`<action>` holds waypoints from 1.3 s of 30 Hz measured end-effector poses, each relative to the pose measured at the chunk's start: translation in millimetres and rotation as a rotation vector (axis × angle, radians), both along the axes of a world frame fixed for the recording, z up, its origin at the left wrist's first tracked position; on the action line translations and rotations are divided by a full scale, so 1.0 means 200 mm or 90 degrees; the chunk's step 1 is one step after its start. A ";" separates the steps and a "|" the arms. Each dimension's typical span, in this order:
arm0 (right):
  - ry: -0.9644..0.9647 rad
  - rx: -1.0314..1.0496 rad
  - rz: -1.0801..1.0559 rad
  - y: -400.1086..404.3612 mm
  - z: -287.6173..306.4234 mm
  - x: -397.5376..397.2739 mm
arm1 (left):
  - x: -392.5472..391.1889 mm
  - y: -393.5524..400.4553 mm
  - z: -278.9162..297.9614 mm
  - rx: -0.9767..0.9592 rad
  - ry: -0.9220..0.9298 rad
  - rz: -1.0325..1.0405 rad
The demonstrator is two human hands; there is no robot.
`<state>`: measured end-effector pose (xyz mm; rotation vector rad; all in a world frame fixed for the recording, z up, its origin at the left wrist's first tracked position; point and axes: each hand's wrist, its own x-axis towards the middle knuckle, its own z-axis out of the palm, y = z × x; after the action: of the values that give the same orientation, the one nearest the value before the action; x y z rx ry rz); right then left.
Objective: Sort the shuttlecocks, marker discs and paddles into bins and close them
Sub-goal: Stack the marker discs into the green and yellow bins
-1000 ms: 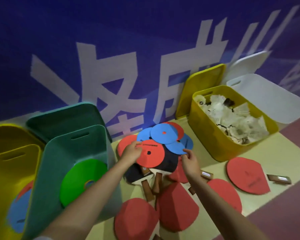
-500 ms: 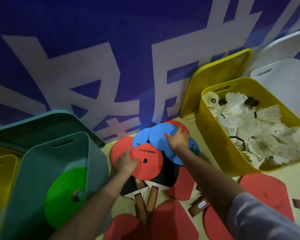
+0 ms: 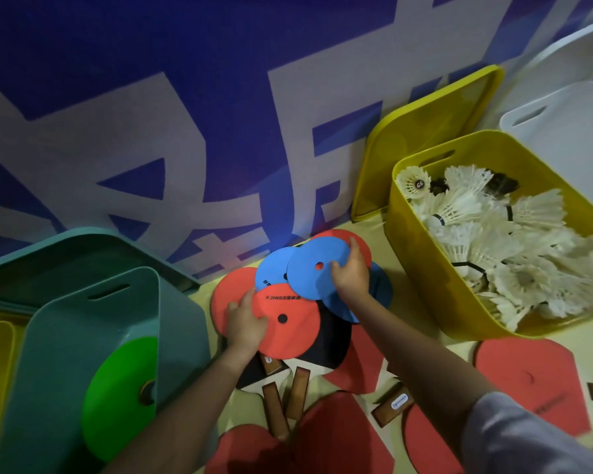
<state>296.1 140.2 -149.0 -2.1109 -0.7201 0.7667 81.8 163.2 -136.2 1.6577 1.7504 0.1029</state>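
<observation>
My left hand pinches the red disc | my right hand holds the blue disc | both on paddles | teal bin left, yellow bin of shuttlecocks right

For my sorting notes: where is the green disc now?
In the head view, the green disc leans inside the teal bin at lower left, left of the left hand.

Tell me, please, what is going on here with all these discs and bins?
A person is sorting sports gear. The left hand grips a red disc and the right hand grips a blue disc, both from a pile lying over some paddles. A green disc already sits in the teal bin. The shuttlecocks fill the yellow bin. Both bins are open.
</observation>
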 end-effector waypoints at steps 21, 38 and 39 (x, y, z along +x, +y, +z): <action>0.457 0.187 -0.201 -0.82 0.28 -0.61 | -0.47 -0.29 0.56 -0.040 -0.486 0.110; 0.554 0.311 -0.108 -0.59 0.63 -1.59 | -1.83 -0.15 0.88 0.227 -0.644 0.359; 0.534 0.313 -0.101 -0.57 0.64 -1.64 | -1.92 -0.16 0.86 0.235 -0.640 0.378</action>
<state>-31.1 25.2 -22.0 -1.2159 -0.2321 1.1328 -301.6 132.2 36.7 0.9215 1.3570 1.3427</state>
